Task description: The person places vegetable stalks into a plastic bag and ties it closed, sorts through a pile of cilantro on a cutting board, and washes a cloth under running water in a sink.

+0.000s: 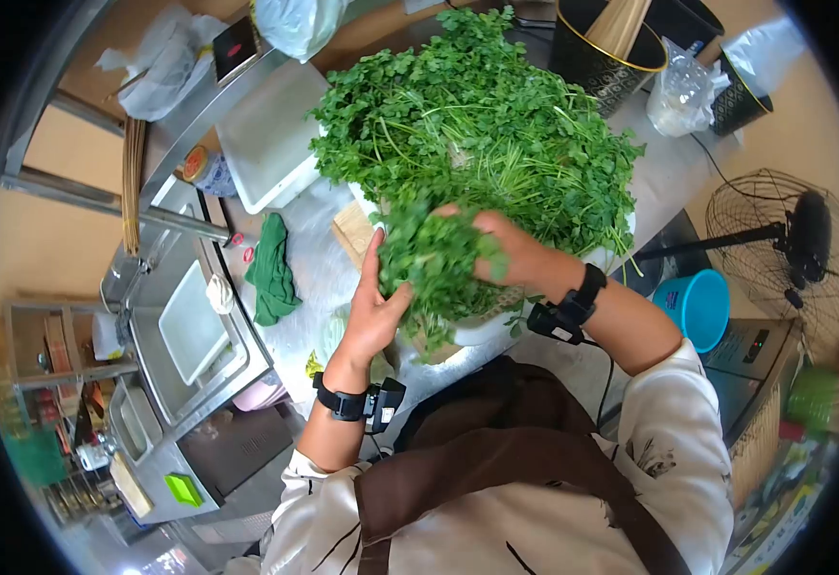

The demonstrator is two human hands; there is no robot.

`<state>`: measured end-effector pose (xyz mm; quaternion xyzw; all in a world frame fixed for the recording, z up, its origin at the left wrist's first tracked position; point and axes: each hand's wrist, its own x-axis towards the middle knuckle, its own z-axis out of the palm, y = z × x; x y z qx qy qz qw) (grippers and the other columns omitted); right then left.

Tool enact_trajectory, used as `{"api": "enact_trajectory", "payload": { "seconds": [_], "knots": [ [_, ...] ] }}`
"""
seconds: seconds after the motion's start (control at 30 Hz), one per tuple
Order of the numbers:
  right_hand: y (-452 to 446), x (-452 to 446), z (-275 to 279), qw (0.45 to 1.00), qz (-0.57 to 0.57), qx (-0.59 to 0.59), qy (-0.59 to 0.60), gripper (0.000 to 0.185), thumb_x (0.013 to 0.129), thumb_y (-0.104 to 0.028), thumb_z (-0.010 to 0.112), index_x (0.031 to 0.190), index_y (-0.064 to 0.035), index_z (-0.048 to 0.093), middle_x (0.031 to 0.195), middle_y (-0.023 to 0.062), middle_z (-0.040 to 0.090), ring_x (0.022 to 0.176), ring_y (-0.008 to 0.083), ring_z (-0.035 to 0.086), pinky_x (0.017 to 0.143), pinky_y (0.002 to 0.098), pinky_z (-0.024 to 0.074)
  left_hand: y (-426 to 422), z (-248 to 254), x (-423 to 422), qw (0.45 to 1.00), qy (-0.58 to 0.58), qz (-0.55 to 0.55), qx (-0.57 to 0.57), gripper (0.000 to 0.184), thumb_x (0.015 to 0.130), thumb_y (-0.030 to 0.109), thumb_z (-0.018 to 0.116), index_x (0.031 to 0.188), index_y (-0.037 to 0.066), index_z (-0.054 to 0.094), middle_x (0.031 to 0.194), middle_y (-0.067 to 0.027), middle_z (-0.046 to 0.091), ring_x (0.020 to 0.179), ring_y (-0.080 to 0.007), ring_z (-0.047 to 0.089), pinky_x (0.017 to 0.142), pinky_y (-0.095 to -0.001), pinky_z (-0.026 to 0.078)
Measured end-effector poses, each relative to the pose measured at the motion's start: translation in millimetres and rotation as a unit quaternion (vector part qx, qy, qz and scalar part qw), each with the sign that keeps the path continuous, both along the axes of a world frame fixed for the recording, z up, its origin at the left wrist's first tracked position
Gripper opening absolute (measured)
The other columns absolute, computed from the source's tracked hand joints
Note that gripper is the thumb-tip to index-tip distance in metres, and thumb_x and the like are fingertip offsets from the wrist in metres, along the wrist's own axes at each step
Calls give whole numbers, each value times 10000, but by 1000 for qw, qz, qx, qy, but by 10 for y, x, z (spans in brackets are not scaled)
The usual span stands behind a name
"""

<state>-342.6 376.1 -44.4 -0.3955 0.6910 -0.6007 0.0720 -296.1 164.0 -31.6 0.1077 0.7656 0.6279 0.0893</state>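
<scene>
A big heap of leafy green cilantro (496,105) fills a white tub (482,331), whose rim shows at the near side. In front of the heap, a loose bunch of cilantro (434,254) is between my two hands, slightly blurred. My left hand (373,314) grips it from the left, with fingers and thumb partly behind the leaves. On the other side my right hand (515,251) is closed on the same bunch, its fingertips mostly covered by leaves. Both wrists wear black straps with small devices.
Left of the heap lie a white tray (271,134) and a green cloth (272,273) on the steel counter. Further left is a sink with a white basin (194,321). To the right stand a wire fan (774,235), a blue bucket (698,307) and a black pot (611,72).
</scene>
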Motion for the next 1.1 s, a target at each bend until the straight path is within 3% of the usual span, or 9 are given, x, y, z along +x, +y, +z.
{"api": "enact_trajectory", "payload": {
  "seconds": [0.1, 0.27, 0.33, 0.37, 0.6, 0.73, 0.87, 0.93, 1.1],
  "knots": [
    [188, 73, 283, 966, -73, -126, -212, 513, 693, -67, 640, 1188, -47, 506, 1242, 89, 493, 1109, 195, 494, 946, 308, 366, -40, 190, 89, 976, -155, -9, 154, 765, 838, 110, 591, 1394, 22, 73, 1358, -160, 297, 1231, -223, 333, 1002, -317, 298],
    [400, -109, 844, 938, -42, 126, -320, 742, 668, 1, 608, 1339, -59, 298, 1302, 106, 432, 1151, 214, 447, 974, 274, 334, -150, 108, 74, 987, -103, -17, 124, 919, 733, 82, 690, 1397, 39, 57, 1336, -161, 340, 1229, -247, 349, 991, -343, 329],
    [381, -210, 632, 941, -103, 175, -273, 746, 673, 11, 583, 1349, -74, 278, 1292, 122, 431, 1146, 196, 445, 935, 272, 362, -31, 395, 25, 952, 196, -20, -236, 983, 650, 82, 733, 1396, 52, 93, 1350, -176, 332, 1222, -317, 358, 997, -371, 329],
    [362, -246, 504, 937, -166, 219, -214, 752, 678, 21, 559, 1358, -88, 259, 1281, 137, 430, 1141, 178, 443, 896, 269, 391, 25, 389, -29, 953, 191, -19, -235, 983, 650, 82, 733, 1396, 52, 93, 1350, -176, 332, 1222, -317, 358, 997, -371, 329],
    [576, 69, 534, 952, -186, 64, -233, 745, 684, -95, 651, 1328, -37, 280, 1324, 154, 394, 1121, 217, 465, 838, 269, 433, 29, 131, -439, 967, 178, 24, -179, 363, 689, 113, 649, 1015, -28, 573, 943, -199, 593, 823, -304, 578, 742, -368, 454],
    [13, 393, 537, 950, -267, 157, 18, 720, 691, -91, 665, 1316, -54, 309, 1284, 168, 433, 1066, 210, 493, 827, 297, 436, 32, 25, -422, 987, 54, 87, -124, 173, 709, 62, 601, 827, -62, 618, 645, -151, 608, 581, -200, 555, 574, -335, 444],
    [104, 215, 279, 930, -316, 160, -98, 482, 720, -53, 654, 1174, -43, 492, 1089, 166, 575, 954, 213, 561, 816, 307, 444, -31, 20, -532, 974, 141, 103, -142, 129, 736, 53, 589, 774, -65, 626, 613, -103, 603, 563, -121, 514, 518, -305, 415],
    [376, 189, 232, 893, -438, 101, -15, 298, 756, -40, 626, 1046, -24, 564, 959, 129, 618, 856, 191, 581, 776, 293, 448, -123, 212, -485, 978, -33, 200, -56, 109, 749, 53, 591, 764, -44, 641, 658, -60, 610, 586, -103, 518, 505, -276, 400],
    [871, 503, 197, 824, -549, -67, -125, 295, 794, 6, 519, 1087, 0, 486, 969, 69, 575, 881, 150, 522, 805, 257, 398, -314, -51, -536, 976, -54, 183, 102, 119, 766, 72, 588, 820, -14, 649, 745, -33, 613, 615, -105, 522, 517, -258, 396]
  ]
}}
